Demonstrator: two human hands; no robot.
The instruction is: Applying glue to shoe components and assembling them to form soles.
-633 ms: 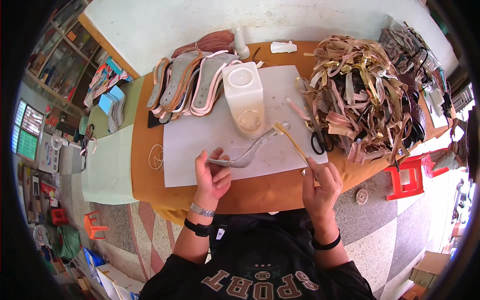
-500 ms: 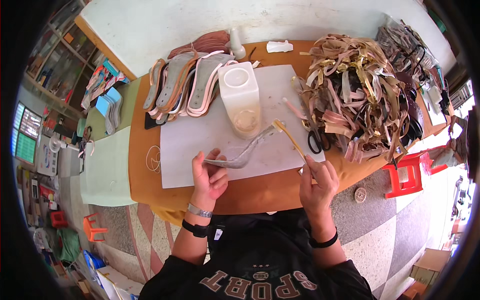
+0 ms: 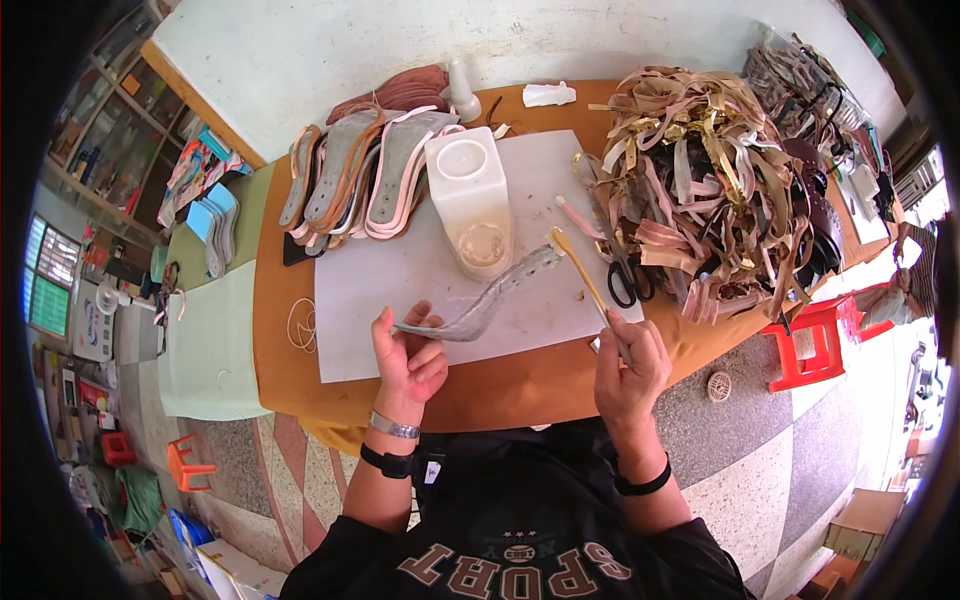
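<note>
My left hand (image 3: 410,362) is closed on the near end of a curved grey shoe insole (image 3: 482,314), held tilted above the white sheet (image 3: 365,345). The insole's other end rises to the right. My right hand (image 3: 634,368) pinches a thin wooden-handled brush (image 3: 582,268). The brush's pale tip is at the insole's raised end; whether they touch, I cannot tell. Just beyond the insole lies a white plastic container (image 3: 466,200) with a round opening showing cream-coloured stuff inside. Black-handled scissors (image 3: 629,283) rest right of the brush.
Several grey insoles with pink and brown edging (image 3: 345,170) are stacked at the back left. A tall heap of cut strips (image 3: 700,190) covers the table's right side. A loop of thin cord (image 3: 301,327) lies left of the sheet. A red stool (image 3: 815,345) stands at right.
The brush tip has shifted slightly up and right along the insole's raised end. Both hands keep their holds, and the whole view has moved a little.
</note>
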